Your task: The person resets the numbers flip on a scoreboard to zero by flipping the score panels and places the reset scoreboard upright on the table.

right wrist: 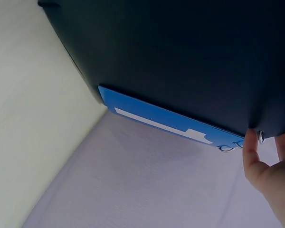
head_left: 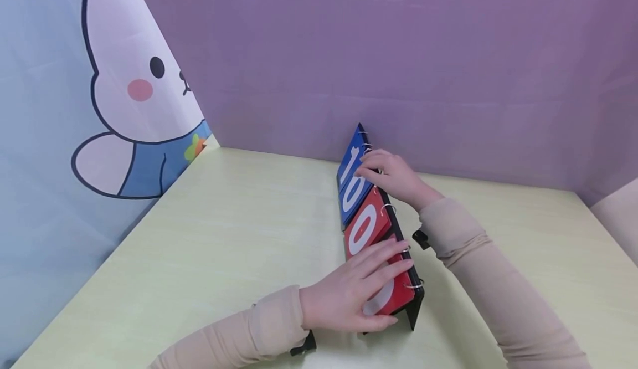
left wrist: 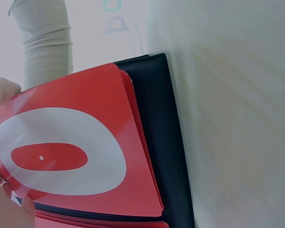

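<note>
A tabletop flip scoreboard (head_left: 363, 229) with a black backing (left wrist: 159, 123) stands on the table. Its blue number cards (head_left: 351, 164) at the far end read 1 and 0; the red number cards (head_left: 361, 229) nearer me both show 0. My left hand (head_left: 351, 291) holds the near end, its fingers laid across the nearest red card (left wrist: 102, 92) to the top edge and its thumb at the side edge. My right hand (head_left: 391, 175) grips the top edge beside the blue cards. In the right wrist view, its thumb (right wrist: 251, 152) touches the black back near a metal ring (right wrist: 261, 137).
Silver binder rings (head_left: 389, 208) run along the scoreboard's top edge. The pale yellow table (head_left: 239, 219) meets a purple backdrop (head_left: 399, 53) behind. On the left hangs a blue cloth (head_left: 40, 136) with a cartoon animal. Black straps (head_left: 421, 240) show below the sleeves.
</note>
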`<state>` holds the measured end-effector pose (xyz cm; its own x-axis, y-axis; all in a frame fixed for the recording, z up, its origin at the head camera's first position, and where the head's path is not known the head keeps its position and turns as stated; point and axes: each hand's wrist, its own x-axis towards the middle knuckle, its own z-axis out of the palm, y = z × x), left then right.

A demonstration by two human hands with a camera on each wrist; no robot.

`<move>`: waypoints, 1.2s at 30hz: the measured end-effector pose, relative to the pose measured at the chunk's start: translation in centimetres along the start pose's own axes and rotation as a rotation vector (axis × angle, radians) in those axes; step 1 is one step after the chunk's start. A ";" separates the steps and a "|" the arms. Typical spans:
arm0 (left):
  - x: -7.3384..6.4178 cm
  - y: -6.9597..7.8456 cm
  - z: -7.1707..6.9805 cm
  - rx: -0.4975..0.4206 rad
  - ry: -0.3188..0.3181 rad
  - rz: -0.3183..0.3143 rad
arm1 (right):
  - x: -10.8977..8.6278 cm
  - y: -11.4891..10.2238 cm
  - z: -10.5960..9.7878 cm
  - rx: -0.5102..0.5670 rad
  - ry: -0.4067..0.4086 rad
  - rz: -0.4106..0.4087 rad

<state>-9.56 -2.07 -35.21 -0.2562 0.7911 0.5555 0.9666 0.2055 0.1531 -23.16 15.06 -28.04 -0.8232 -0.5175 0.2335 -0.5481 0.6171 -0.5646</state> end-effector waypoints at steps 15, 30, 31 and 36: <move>0.0 0.0 -0.1 0.006 -0.003 -0.002 | 0.8 2.2 -0.8 0.500 0.171 0.254; 0.1 -0.2 0.0 0.032 0.013 0.016 | 2.4 7.4 2.0 1.043 -0.103 0.651; 0.1 -0.2 0.0 0.031 0.014 0.019 | 2.4 7.6 2.2 1.062 -0.107 0.650; 0.2 -0.1 -0.2 0.037 0.006 0.015 | 2.3 8.0 2.6 1.139 -0.069 0.644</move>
<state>-9.75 -2.03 -34.99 -0.2412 0.7908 0.5625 0.9700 0.2148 0.1140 -29.01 17.27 -34.08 -0.8612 -0.3697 -0.3489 0.3979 -0.0632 -0.9152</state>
